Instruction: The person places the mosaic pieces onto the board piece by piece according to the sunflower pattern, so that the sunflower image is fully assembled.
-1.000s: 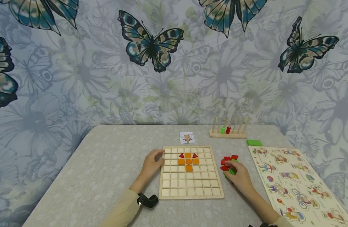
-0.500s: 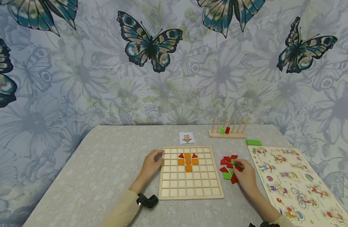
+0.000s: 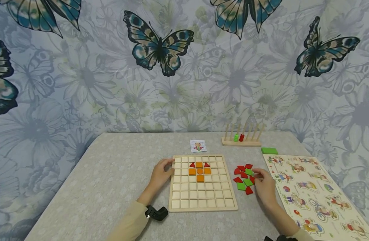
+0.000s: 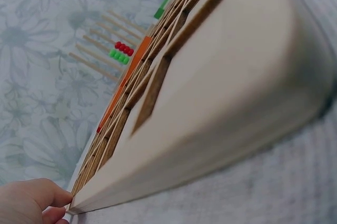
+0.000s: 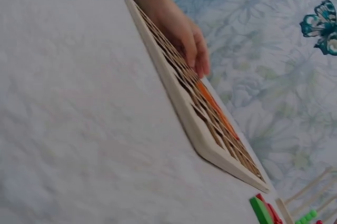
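Observation:
A wooden grid board lies in the middle of the table, with orange squares and two red triangles set in its upper rows. My left hand grips the board's left edge, fingers curled over the rim; the left wrist view shows those fingertips at the board's corner. My right hand rests on the table with its fingertips touching the right side of a loose pile of red and green pieces. The right wrist view shows the board and my left hand.
A small pattern card lies behind the board. A peg rack with green and red beads stands at the back right, with a green block nearby. A picture puzzle board fills the right side. The butterfly-patterned wall closes the back.
My right hand has slid to the right off the pile, spreading and uncovering the red and green pieces. My left hand has stayed on the board's edge.

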`<state>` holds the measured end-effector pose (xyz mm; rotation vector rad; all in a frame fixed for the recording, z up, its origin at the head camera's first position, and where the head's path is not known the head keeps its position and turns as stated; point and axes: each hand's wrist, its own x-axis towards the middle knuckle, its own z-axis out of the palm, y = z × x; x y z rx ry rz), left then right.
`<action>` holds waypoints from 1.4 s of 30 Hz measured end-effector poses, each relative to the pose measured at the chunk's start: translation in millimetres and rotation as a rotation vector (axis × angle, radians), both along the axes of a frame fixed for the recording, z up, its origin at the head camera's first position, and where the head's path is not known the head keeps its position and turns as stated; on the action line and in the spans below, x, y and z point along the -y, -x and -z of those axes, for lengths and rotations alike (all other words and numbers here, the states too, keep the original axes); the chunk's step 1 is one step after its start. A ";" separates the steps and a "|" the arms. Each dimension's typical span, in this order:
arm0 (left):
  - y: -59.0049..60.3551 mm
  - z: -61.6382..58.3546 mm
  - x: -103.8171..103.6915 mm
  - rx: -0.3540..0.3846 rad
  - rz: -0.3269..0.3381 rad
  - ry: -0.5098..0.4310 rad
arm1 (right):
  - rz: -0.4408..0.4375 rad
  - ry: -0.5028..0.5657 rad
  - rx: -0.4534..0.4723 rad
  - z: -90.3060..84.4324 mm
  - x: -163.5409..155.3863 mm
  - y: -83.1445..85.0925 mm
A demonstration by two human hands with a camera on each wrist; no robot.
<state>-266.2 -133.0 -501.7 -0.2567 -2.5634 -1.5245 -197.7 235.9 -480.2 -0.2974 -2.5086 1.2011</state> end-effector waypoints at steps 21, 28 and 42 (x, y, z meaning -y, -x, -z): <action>2.1 1.6 0.0 -0.014 0.003 0.015 | -0.286 -0.129 0.030 2.9 -3.8 13.0; 2.1 0.7 0.4 -0.010 0.006 0.015 | -0.324 -0.183 -0.005 3.9 -2.9 12.4; 2.7 1.3 0.6 -0.015 -0.003 0.012 | -0.261 -0.172 0.092 -10.1 -18.3 28.0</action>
